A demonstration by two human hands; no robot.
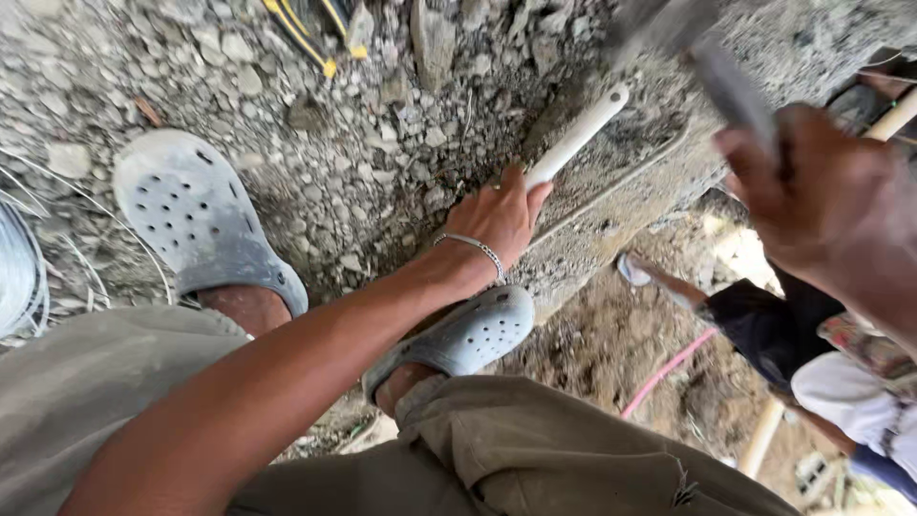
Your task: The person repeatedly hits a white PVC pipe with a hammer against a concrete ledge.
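While I crouch on rough concrete rubble point(382, 143), the head view shows two hands of mine. My left hand point(497, 218), wearing one silver bracelet point(475, 248) at the wrist, is closed around the lower end of one white rod point(580, 136), which slants up and right with its far tip resting against the concrete edge. My right hand point(831, 205) is raised at the right of the frame, fingers wrapped about one grey tool handle point(731, 86); the tool's head is blurred and cannot be identified. Two grey perforated clogs point(196, 215) cover my feet, one at left, one below the left wrist. One pink hose point(669, 368) crosses the brown soil lower right, beside another person's legs point(764, 325).
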